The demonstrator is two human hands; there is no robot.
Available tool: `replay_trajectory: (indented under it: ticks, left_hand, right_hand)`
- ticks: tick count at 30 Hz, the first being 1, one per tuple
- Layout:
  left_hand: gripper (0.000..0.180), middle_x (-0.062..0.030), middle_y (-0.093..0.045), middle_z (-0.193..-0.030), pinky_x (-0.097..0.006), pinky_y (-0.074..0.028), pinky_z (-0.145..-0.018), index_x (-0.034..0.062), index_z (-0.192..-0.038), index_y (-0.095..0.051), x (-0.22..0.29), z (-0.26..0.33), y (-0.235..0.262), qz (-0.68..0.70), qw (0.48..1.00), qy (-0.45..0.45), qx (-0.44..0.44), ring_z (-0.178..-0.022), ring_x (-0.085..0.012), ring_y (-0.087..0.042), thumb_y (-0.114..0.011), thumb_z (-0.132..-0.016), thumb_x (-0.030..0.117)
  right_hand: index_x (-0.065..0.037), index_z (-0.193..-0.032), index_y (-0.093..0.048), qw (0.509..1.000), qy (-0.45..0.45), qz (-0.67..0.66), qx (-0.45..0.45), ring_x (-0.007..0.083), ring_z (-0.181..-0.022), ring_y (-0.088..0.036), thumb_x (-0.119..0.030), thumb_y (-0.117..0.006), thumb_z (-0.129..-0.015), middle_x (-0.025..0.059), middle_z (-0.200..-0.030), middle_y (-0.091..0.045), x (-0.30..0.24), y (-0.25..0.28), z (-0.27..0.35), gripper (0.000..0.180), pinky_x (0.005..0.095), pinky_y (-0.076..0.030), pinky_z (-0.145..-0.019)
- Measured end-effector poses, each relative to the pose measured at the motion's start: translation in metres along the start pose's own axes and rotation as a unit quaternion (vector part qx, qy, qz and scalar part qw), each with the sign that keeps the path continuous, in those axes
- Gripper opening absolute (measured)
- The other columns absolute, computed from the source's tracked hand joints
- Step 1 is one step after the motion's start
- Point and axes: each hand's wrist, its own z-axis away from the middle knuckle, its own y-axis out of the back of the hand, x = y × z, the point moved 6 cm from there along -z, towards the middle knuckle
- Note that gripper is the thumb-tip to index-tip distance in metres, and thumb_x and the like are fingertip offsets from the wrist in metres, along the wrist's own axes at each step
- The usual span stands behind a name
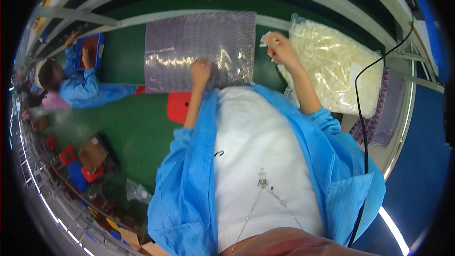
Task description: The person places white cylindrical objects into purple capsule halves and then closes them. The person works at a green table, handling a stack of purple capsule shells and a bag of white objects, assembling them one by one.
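A clear, purplish plastic tray sheet [177, 38] with many rows of small pockets lies on the green bench in front of me. Over its near middle part, my left hand [201, 71] is closed with its fingers pointing down; what it holds, if anything, is too small to make out. My right hand [283, 53] is raised between the tray and a big clear bag [336, 66] full of cream-white small parts. Its fingers are curled around several small white plastic parts [264, 41], which poke out at the fingertips.
More purplish trays [386, 109] lie right of the bag. A black cable [358, 95] hangs down on the right. At far left, a co-worker in blue [78, 87] reaches into a blue bin [100, 47]. A red stool [177, 106] stands below the bench edge.
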Motion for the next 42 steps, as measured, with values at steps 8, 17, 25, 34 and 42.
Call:
replay_trajectory:
  ticks: [8, 17, 25, 34, 42]
  left_hand:
    - [0.049, -0.0188, -0.043, -0.124, -0.047, -0.039, -0.095, 0.0146, -0.120, -0.055, 0.062, -0.002, -0.074, -0.126, 0.974, -0.179, -0.057, -0.116, -0.0376, -0.040, -0.068, -0.073, 0.024]
    - [0.061, -0.0153, -0.038, -0.132, -0.049, -0.033, -0.100, 0.0229, -0.129, -0.048, 0.117, -0.012, -0.105, -0.182, 0.901, -0.374, -0.120, -0.119, -0.0361, -0.039, -0.071, -0.073, 0.028]
    - [0.064, -0.0162, -0.037, -0.134, -0.049, -0.034, -0.097, 0.0183, -0.130, -0.047, 0.081, 0.001, -0.099, -0.139, 0.930, -0.274, -0.199, -0.122, -0.0357, -0.037, -0.072, -0.073, 0.034]
    - [0.090, -0.0218, -0.005, -0.151, -0.072, -0.013, -0.099, 0.0283, -0.146, -0.022, 0.066, 0.009, -0.093, -0.293, 0.912, -0.235, -0.165, -0.135, -0.0531, -0.004, -0.061, -0.073, 0.063]
    - [0.092, -0.0184, -0.004, -0.153, -0.071, -0.010, -0.101, 0.0325, -0.146, -0.018, 0.067, 0.008, -0.093, -0.305, 0.910, -0.212, -0.182, -0.137, -0.0489, -0.003, -0.065, -0.072, 0.059]
  right_hand:
    - [-0.006, -0.103, -0.065, 0.955, -0.046, 0.289, -0.048, 0.0239, -0.063, -0.065, -0.025, -0.054, -0.090, 0.0148, -0.075, -0.067, 0.153, -0.028, 0.001, 0.026, 0.0354, -0.051, -0.062]
    - [-0.006, -0.093, -0.060, 0.846, -0.043, 0.531, 0.022, 0.0409, -0.076, -0.065, -0.036, -0.040, -0.094, 0.0226, -0.079, -0.065, 0.154, -0.049, -0.040, 0.036, 0.0513, -0.051, -0.066]
    - [-0.004, -0.098, -0.058, 0.839, -0.088, 0.537, -0.010, 0.0369, -0.080, -0.067, -0.029, -0.039, -0.093, 0.0205, -0.085, -0.067, 0.152, -0.057, -0.021, 0.031, 0.0487, -0.052, -0.069]
    - [-0.006, -0.095, -0.064, 0.793, -0.058, 0.606, -0.023, 0.0316, -0.077, -0.069, -0.020, -0.047, -0.087, 0.0152, -0.085, -0.069, 0.162, -0.088, -0.028, 0.024, 0.0435, -0.055, -0.065]
    - [-0.012, -0.098, -0.071, 0.711, -0.150, 0.674, -0.132, 0.0217, -0.088, -0.067, -0.024, -0.060, -0.082, -0.0015, -0.096, -0.069, 0.152, -0.115, -0.067, 0.023, 0.0388, -0.054, -0.057]
